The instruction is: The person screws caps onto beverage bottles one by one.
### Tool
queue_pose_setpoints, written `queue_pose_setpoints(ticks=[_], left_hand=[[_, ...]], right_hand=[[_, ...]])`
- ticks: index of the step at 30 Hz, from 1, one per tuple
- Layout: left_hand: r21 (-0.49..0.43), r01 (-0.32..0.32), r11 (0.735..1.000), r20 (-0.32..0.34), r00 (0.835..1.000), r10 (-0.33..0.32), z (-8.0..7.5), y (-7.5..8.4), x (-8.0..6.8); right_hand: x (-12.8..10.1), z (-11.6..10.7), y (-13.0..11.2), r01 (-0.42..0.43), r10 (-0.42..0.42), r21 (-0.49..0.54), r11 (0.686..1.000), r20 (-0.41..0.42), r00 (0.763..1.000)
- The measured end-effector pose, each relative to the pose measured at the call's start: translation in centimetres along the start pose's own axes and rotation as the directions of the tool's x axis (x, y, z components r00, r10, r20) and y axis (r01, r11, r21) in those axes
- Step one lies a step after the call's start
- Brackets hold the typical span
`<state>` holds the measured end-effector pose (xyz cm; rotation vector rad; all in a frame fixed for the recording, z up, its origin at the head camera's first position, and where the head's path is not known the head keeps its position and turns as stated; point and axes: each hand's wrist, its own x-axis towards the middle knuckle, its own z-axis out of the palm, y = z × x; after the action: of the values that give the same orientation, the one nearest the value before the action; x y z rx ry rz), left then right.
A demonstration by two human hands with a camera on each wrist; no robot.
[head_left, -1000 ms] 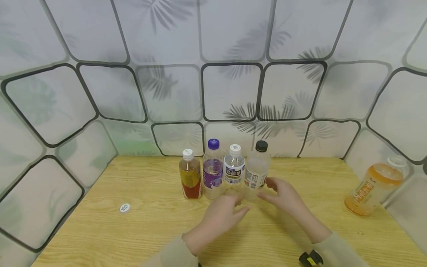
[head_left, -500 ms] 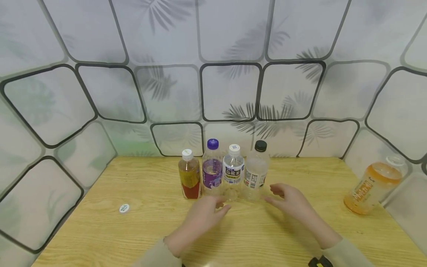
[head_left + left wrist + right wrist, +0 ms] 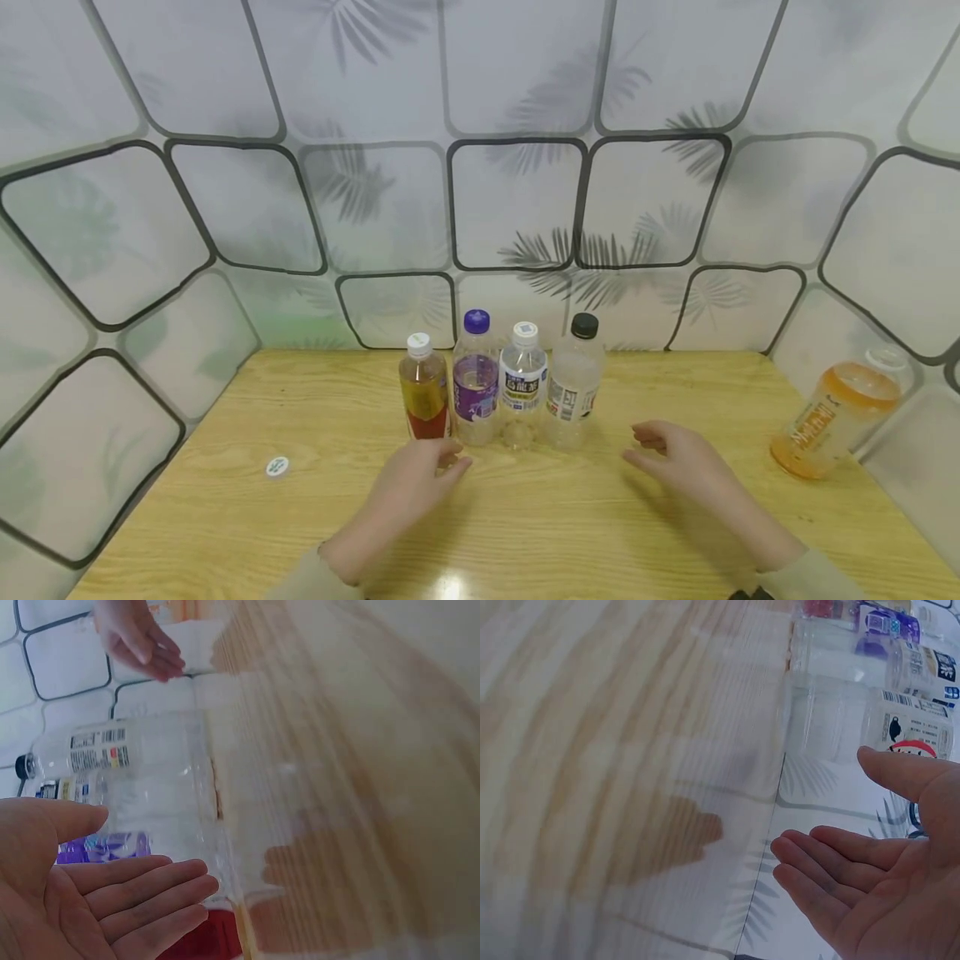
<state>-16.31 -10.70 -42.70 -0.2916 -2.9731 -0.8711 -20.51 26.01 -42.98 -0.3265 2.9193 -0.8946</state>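
Upright in a row stand a red-and-yellow tea bottle (image 3: pixel 426 396) with a white cap, a purple-labelled bottle (image 3: pixel 476 387), a clear white-capped bottle (image 3: pixel 522 383) and a black-capped bottle (image 3: pixel 573 392). My left hand (image 3: pixel 412 479) hovers in front of the tea bottle and hides its base; in the left wrist view its fingers are straight, the palm bare. To the right of the black-capped bottle, apart from it, is my right hand (image 3: pixel 678 458). The right wrist view shows that hand's fingers relaxed, with nothing in them.
A large orange-and-clear bottle (image 3: pixel 836 417) stands at the right edge of the wooden table (image 3: pixel 540 525). One loose white cap (image 3: pixel 277 467) lies at the left. Behind the table rises a patterned fabric wall (image 3: pixel 517 208).
The hands have drawn apart. My left hand has moved left from before the clear bottles to the tea bottle; my right hand has moved right, away from the black-capped bottle. The bottles stay put.
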Motion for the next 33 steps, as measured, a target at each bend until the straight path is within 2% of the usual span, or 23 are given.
queue_pose_setpoints(ticks=[6, 14, 23, 33], left_hand=[[0.01, 0.066, 0.998, -0.041, 0.997, -0.066, -1.2, -2.0, -0.7], [0.034, 0.139, 0.99, -0.058, 0.989, -0.137, -2.8, -4.5, -1.7], [0.074, 0.152, 0.986, -0.061, 0.987, -0.148, -4.8, -6.0, -2.4], [0.085, 0.14, 0.986, -0.097, 0.986, -0.132, -6.6, -7.7, -3.0]], right_hand=[[-0.7, -0.9, 1.3, -0.015, 0.015, -0.018, 1.0, 0.01, 1.0], [-1.8, -2.1, 3.6, -0.025, 0.026, -0.065, 0.998, 0.01, 1.0], [-2.8, -3.4, 6.0, -0.078, 0.081, -0.083, 0.993, 0.026, 0.996], [-4.4, -4.5, 8.5, -0.086, 0.087, -0.136, 0.987, 0.005, 0.996]])
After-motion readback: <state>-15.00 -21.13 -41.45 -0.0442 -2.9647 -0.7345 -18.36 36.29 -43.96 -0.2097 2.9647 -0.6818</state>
